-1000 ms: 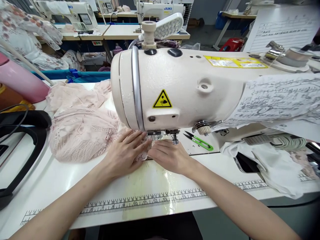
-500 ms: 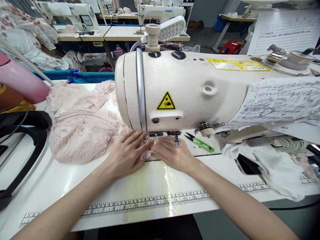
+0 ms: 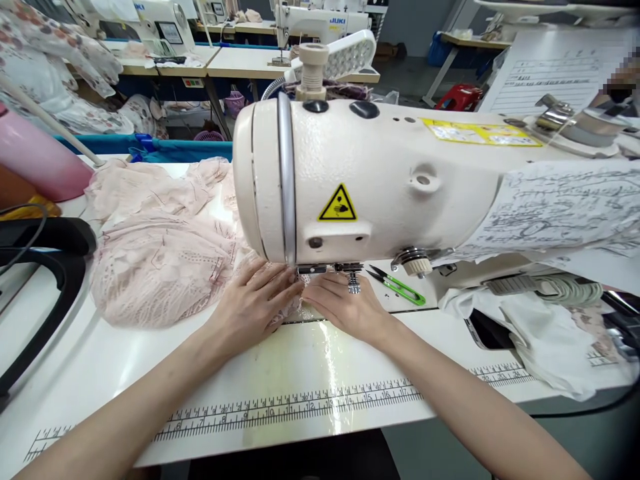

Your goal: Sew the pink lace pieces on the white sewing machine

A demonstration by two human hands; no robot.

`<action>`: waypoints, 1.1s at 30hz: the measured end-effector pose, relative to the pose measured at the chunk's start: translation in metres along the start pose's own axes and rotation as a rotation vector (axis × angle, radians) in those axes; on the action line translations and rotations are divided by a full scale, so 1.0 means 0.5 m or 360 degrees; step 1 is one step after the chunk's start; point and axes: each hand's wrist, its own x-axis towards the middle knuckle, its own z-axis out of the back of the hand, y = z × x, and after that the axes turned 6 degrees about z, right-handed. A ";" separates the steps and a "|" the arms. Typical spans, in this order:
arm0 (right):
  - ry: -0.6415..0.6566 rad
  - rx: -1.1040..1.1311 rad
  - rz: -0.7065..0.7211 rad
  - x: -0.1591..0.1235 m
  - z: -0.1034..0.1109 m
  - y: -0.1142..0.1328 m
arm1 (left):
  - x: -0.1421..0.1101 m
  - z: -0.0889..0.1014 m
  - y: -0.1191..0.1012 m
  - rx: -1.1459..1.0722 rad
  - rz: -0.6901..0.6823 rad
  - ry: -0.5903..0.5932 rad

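Note:
Pale pink lace fabric (image 3: 165,267) lies bunched on the left of the sewing machine (image 3: 380,180), with its edge running under the machine head. My left hand (image 3: 255,300) rests flat on that edge, fingers stretched out and slightly apart beside the needle area. From the other side my right hand (image 3: 350,307) reaches in, its fingers pressed together at the lace's edge, their tips close to my left fingers. The presser foot and needle are mostly hidden behind the hands and machine head. Green thread snips (image 3: 400,287) lie just right of my right hand.
A printed ruler (image 3: 270,413) runs along the table's front edge. To the right, white cloth (image 3: 545,347) partly covers a phone (image 3: 487,330). A black curved frame (image 3: 60,267) and a pink bottle (image 3: 40,153) stand left. Another sewing machine (image 3: 325,27) is behind.
The camera view has shifted slightly, so the machine sits a little further right. My left hand has slid slightly left with the lace; my right hand keeps almost the same place.

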 end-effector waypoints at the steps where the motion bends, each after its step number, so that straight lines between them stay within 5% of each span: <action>1: -0.0004 0.0009 0.0020 0.001 0.000 0.001 | 0.000 0.000 0.001 -0.0019 -0.0038 -0.0041; 6: 0.0003 0.0133 0.0019 0.001 -0.006 0.007 | 0.000 0.003 0.005 -0.0133 -0.0091 -0.0170; 33: 0.0102 0.0331 -0.0201 0.003 -0.037 0.014 | 0.003 -0.005 0.008 0.0103 0.0073 -0.0153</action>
